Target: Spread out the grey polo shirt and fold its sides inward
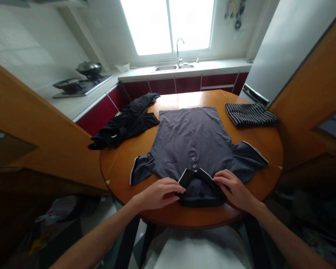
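A grey polo shirt (192,136) lies spread front side up on the wooden table, its collar towards me and its hem towards the window. White trim edges the sleeves and the black collar (203,202), and small buttons run down the placket. At the collar's left side, my left hand (162,192) pinches the edge between thumb and fingers. My right hand (233,186) grips the opposite collar edge in the same way. Both short sleeves stick out to the sides, the right one somewhat creased.
Dark crumpled clothing (128,121) hangs partly over the left edge of the oval table (120,164). A folded black-and-white striped garment (250,114) rests at the back right. Beyond stand a counter with a sink (165,68), a stove with pans (89,69), and a fridge (291,48).
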Tool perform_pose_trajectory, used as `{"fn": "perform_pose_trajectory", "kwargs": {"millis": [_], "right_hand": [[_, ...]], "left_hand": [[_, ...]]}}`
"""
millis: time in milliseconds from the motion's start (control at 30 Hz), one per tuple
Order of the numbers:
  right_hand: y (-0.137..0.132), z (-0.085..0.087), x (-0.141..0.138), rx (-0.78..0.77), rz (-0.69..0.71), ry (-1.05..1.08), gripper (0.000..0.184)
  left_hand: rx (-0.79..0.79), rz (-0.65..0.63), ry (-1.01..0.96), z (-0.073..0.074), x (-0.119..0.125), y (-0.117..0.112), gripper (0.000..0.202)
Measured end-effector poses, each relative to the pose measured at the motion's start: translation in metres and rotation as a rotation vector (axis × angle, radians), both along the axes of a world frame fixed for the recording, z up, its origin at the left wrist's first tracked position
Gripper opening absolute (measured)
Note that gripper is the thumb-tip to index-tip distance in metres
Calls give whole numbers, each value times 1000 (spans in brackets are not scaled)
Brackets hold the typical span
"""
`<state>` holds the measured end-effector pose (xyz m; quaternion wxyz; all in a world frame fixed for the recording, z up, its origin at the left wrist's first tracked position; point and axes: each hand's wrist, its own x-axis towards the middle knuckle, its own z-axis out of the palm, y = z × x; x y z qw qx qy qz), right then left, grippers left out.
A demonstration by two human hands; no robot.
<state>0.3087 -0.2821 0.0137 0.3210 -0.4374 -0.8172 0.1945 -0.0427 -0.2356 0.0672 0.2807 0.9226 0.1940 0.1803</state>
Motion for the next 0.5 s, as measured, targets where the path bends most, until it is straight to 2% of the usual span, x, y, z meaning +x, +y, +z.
{"fn": "perform_pose_trajectory", "kwargs": {"millis": [33, 67, 167, 233, 267, 333, 400, 500], "right_hand": [[0, 0, 0, 0, -3, 0, 30], [0, 0, 1, 1, -6, 3, 30], [0, -1, 1, 5, -13, 27, 29], [0, -1, 1, 5, -18, 39, 28], [1, -2, 1, 6, -23, 41, 27], [2, -4, 1, 8, -39, 42, 24], [4, -6, 1, 11, -52, 40, 23], [5, -10, 2, 13, -56, 34, 23]], "left_hand": [[-25, 60, -11, -1, -7, 3, 24], [-8, 178, -42, -3, -16, 8, 23], [183, 717, -106, -13, -53, 22, 27], [258, 1004, -6, -21, -80, 26, 44], [256, 1089, 79, -26, -91, 25, 53], [217, 1182, 244, -35, -107, 19, 57], [169, 1213, 307, -40, -115, 13, 41], [-5, 1155, 173, -32, -116, 9, 26]]}}
